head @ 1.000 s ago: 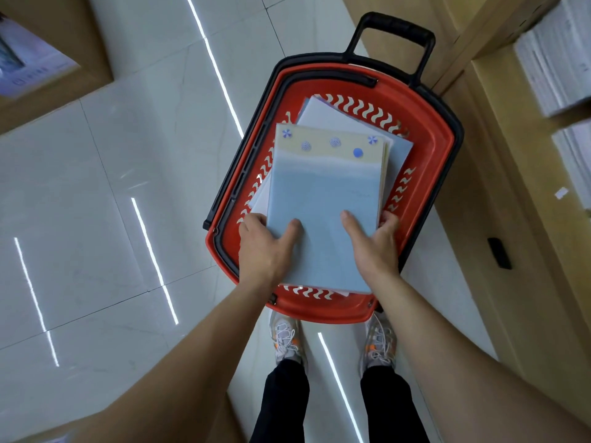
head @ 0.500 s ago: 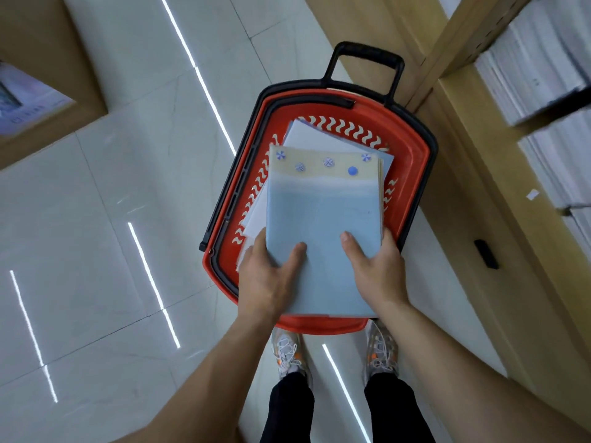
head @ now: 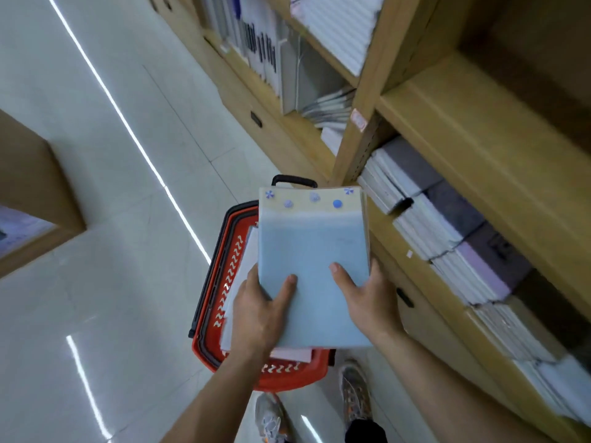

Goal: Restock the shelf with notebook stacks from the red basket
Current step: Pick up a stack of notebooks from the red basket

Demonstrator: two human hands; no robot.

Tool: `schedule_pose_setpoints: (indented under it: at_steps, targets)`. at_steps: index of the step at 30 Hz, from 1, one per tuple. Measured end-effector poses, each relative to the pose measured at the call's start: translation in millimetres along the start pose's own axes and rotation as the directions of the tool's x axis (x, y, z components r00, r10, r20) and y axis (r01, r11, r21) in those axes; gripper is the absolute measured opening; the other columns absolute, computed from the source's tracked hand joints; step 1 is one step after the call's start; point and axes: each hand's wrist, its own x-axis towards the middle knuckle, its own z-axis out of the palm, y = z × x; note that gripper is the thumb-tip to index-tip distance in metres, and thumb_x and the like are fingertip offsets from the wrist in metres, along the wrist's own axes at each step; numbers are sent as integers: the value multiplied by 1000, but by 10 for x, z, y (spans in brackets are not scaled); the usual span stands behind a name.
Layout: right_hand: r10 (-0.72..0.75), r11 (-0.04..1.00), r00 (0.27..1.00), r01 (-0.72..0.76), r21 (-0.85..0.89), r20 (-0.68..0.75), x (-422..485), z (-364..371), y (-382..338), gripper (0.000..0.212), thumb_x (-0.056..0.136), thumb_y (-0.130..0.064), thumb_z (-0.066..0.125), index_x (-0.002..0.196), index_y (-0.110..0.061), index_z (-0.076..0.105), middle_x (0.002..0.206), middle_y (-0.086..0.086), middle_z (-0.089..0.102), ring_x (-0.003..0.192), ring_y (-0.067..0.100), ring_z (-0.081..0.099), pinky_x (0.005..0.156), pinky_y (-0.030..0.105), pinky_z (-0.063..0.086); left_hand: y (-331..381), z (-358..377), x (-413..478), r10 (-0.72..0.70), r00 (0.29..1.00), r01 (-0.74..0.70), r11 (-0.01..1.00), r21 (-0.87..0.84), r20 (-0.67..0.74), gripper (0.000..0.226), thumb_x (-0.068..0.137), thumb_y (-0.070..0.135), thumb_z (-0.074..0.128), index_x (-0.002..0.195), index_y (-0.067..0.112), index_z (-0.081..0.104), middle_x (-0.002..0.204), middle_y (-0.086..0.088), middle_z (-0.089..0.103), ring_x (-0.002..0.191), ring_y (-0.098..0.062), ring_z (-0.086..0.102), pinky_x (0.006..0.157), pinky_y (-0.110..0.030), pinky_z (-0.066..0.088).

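Nearest the camera, two grey lace-up trainers with orange touches (head: 270, 417) are seen on a glossy white tiled floor (head: 96, 251), with black trouser hems (head: 366, 431) just above them. Two bare forearms reach forward from the bottom edge.

A thick stack of notebooks with a pale blue cover and a cream band of blue dots at its far end (head: 313, 266) is gripped at its near corners by both hands. The left hand (head: 259, 311) is closed round the left edge, thumb laid flat on the cover. The right hand (head: 371, 295) is closed round the right edge in the same way. The fingers of both are hidden beneath the stack.

The stack is held over a red plastic shopping basket with a black rim (head: 220, 282), which stands on the floor and is largely covered by it. More pale notebooks (head: 243, 273) are left inside, and a black pull handle (head: 294, 180) shows past the stack's far end.

To the right, a pale wooden shelf unit (head: 447, 116) is seen. Its lower shelf, just beside the held stack, is packed along its length with flat piles of white-edged notebooks with grey and lilac covers (head: 447, 244). Black drawer pulls (head: 404, 297) are set in the panel below. Beyond an upright divider (head: 361, 132), white books (head: 262, 46) are stood on end, some leaning. At far left, part of a second wooden unit (head: 28, 187) is visible.
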Motion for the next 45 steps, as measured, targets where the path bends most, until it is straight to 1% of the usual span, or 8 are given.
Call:
schedule_pose_setpoints:
  at_steps: [4,14,21,31,37,39,42,45]
  targets:
    - [-18,1000,997,19,23,-78,-123,-378,-586,35,87,-38,76,117,-29,59,102,-20,67,83,-19,61,66,1,44,642,-185,-58,99,995,-100,995,7,29,47,86,55,67,124,31,57,108,15,70,91,-4,68,78,-37,60]
    - [-13,986,916,79,147,-401,128,-1272,-1336,38,92,-27,71,125,-11,60,111,-6,68,93,8,65,64,0,41,2264,11,256,359,902,-394,912,116,238,45,86,55,66,122,28,59,110,6,70,95,-16,65,78,-33,53]
    - [50,983,849,51,176,-526,844,-1666,-1349,39,91,-29,66,122,-7,59,115,6,69,98,24,68,74,32,54,3003,648,819,397,832,-499,840,212,387,66,85,64,62,138,28,45,127,-1,65,108,-26,64,91,-38,54]
    - [143,981,787,-32,193,-600,1548,-1771,-1223,42,92,-37,69,122,-11,59,107,6,70,85,23,69,59,24,48,3339,1130,1427,313,729,-547,802,242,609,89,78,48,80,146,26,28,117,9,45,105,-14,49,88,-32,48]
    - [101,993,820,-44,113,-564,1373,-1799,-1190,42,93,-36,66,131,-27,53,106,-8,68,82,2,66,56,19,48,3181,1089,1517,388,731,-635,687,353,561,83,74,76,64,137,28,37,122,0,61,106,-25,64,89,-46,57]
    - [84,995,834,-43,88,-546,1244,-1695,-1117,52,92,-40,64,140,-29,48,115,-8,67,91,3,66,62,17,52,3044,1057,1432,420,742,-619,729,294,522,72,80,71,62,133,28,41,117,-1,65,101,-25,67,86,-46,58]
    - [89,995,819,-42,96,-566,1197,-1524,-1032,74,87,-54,57,152,-29,34,135,0,58,110,16,64,84,35,59,2956,1101,1349,458,745,-605,770,203,486,70,78,64,69,132,28,43,117,3,66,102,-21,67,84,-42,59]
    - [89,992,782,-12,128,-617,1311,-1455,-1061,74,86,-51,58,152,-28,33,133,3,58,110,18,64,86,36,59,3067,1189,1417,474,742,-601,784,158,473,74,75,60,75,133,25,45,121,3,64,106,-22,65,87,-43,59]
